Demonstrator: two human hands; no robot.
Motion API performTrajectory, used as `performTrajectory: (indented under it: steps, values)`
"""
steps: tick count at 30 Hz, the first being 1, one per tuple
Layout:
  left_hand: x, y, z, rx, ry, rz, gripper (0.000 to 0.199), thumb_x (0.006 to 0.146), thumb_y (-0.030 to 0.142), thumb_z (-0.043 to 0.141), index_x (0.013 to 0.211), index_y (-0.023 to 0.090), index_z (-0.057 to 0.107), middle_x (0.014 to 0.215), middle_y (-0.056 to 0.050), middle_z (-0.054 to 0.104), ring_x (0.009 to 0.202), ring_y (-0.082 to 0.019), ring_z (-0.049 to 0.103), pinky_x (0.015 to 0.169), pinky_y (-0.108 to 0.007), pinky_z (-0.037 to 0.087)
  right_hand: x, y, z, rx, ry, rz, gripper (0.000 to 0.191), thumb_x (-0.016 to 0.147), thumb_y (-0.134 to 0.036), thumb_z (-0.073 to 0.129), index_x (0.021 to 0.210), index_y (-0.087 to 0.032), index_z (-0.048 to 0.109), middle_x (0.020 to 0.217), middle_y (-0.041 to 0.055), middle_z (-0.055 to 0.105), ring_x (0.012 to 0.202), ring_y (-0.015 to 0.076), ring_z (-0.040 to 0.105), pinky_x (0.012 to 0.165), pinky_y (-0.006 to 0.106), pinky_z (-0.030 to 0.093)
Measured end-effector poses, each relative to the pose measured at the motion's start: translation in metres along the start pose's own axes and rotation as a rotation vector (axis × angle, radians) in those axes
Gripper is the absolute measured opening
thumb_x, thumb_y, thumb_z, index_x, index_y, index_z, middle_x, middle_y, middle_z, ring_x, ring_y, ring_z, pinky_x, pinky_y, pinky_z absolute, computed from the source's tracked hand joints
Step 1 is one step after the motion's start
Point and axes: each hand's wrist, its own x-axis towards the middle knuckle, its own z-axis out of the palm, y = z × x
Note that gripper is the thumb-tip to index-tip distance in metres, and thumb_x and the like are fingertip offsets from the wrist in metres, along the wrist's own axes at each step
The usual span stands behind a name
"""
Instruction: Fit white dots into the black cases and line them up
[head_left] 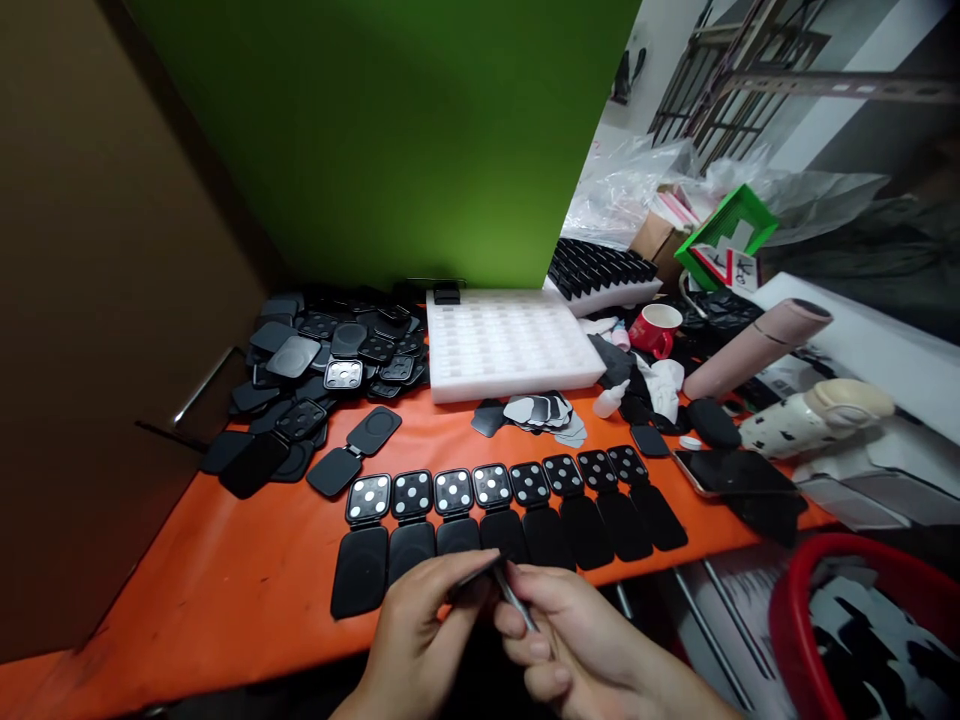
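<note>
My left hand (pixel 424 625) is closed on a thin dark flat piece (pixel 478 574), seen nearly edge-on and partly hidden by the fingers. My right hand (pixel 559 625) grips a slim grey metal tool (pixel 515 598), its tip meeting that piece. Both hands are close together at the table's front edge. Just beyond them several black hinged two-panel holders (pixel 412 495) lie unfolded in a row, their upper panels dotted with round silver spots. A similar unfolded holder (pixel 335 472) rests behind the row's left end. Thin grey and black sheets (pixel 536 410) are scattered further back.
A heap of black panels (pixel 300 370) covers the orange table's (pixel 225 570) left back, beside a white foam tray (pixel 510 350). To the right are a small white bottle (pixel 611 400), red mug (pixel 656 328), pink tumbler (pixel 757 350), phone (pixel 720 473) and red bin (pixel 795 600).
</note>
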Motion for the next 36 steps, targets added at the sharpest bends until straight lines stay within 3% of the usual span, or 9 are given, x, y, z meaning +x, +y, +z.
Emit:
performTrajectory:
  steps: [6,13,16,19,21,23,26,31,36]
  values:
    - [-0.006,-0.001,-0.011,0.077,-0.171,0.266,0.062,0.074,-0.002,0.046,0.122,0.037,0.048,0.108,0.000,0.066,0.097,-0.017,0.062,0.084,-0.030,0.048,0.000,-0.002,0.000,0.064,-0.022,0.176,0.027,0.082,-0.039,0.050,0.078,-0.013,0.056,0.049,-0.0042,0.045,0.036,0.0030,0.034,0.032,0.011,0.018]
    - [-0.016,-0.005,-0.017,0.029,-0.091,0.282,0.062,0.075,-0.002,0.048,0.122,0.040,0.047,0.112,0.001,0.063,0.099,-0.018,0.061,0.083,-0.031,0.049,0.028,0.022,0.003,0.054,-0.042,0.105,0.048,0.086,-0.047,0.036,0.051,-0.016,0.046,0.037,-0.0064,0.034,0.029,0.0034,0.025,0.031,0.015,0.018]
    - [-0.021,-0.005,-0.021,0.032,-0.041,0.167,0.043,0.081,0.007,0.048,0.114,0.033,0.055,0.106,-0.002,0.067,0.095,-0.019,0.063,0.081,-0.030,0.049,0.033,0.022,0.006,0.033,-0.157,0.139,0.050,0.085,-0.049,0.040,0.047,-0.016,0.041,0.035,-0.0078,0.028,0.028,0.0031,0.022,0.031,0.015,0.016]
    - [-0.021,-0.013,-0.044,0.032,0.227,-0.142,0.020,0.085,0.023,0.049,0.103,0.023,0.058,0.095,-0.004,0.068,0.088,-0.018,0.064,0.077,-0.027,0.050,0.029,0.014,0.013,0.077,-0.229,0.024,0.034,0.084,-0.043,0.046,0.062,-0.016,0.051,0.041,-0.0077,0.035,0.031,0.0031,0.023,0.033,0.015,0.017]
    - [-0.018,-0.026,-0.073,0.011,0.409,-0.345,0.027,0.085,0.033,0.048,0.109,0.020,0.051,0.099,-0.006,0.064,0.092,-0.020,0.061,0.078,-0.028,0.049,0.025,0.008,0.016,0.098,-0.227,-0.099,0.030,0.085,-0.040,0.046,0.067,-0.017,0.051,0.045,-0.0072,0.037,0.033,0.0030,0.025,0.034,0.015,0.017]
    - [-0.015,-0.045,-0.105,0.051,0.459,-0.480,0.044,0.082,0.041,0.050,0.119,0.019,0.044,0.108,-0.008,0.059,0.099,-0.023,0.058,0.080,-0.032,0.049,0.023,0.004,0.014,0.087,-0.190,-0.147,0.031,0.085,-0.040,0.045,0.065,-0.017,0.049,0.046,-0.0068,0.036,0.034,0.0028,0.026,0.035,0.015,0.017]
    - [-0.014,-0.077,-0.137,0.394,0.489,-0.643,0.055,0.082,0.044,0.046,0.129,0.018,0.036,0.118,-0.012,0.053,0.108,-0.028,0.052,0.085,-0.039,0.045,0.026,0.005,0.007,0.072,-0.106,-0.100,0.031,0.085,-0.042,0.045,0.066,-0.017,0.048,0.045,-0.0071,0.035,0.033,0.0030,0.025,0.035,0.016,0.015]
    - [-0.003,-0.105,-0.132,0.825,0.464,-0.556,0.056,0.085,0.043,0.039,0.134,0.016,0.032,0.116,-0.014,0.052,0.110,-0.030,0.049,0.086,-0.041,0.042,0.034,0.006,0.001,0.076,-0.021,-0.116,0.030,0.085,-0.043,0.046,0.068,-0.018,0.047,0.045,-0.0076,0.034,0.033,0.0032,0.025,0.035,0.017,0.013]
    - [0.018,-0.097,-0.122,0.954,0.504,-0.468,0.050,0.085,0.039,0.036,0.128,0.013,0.040,0.114,-0.015,0.047,0.111,-0.030,0.044,0.094,-0.042,0.035,0.032,0.001,-0.007,0.080,-0.007,-0.139,0.030,0.084,-0.044,0.046,0.069,-0.018,0.047,0.044,-0.0076,0.034,0.032,0.0033,0.025,0.035,0.017,0.013]
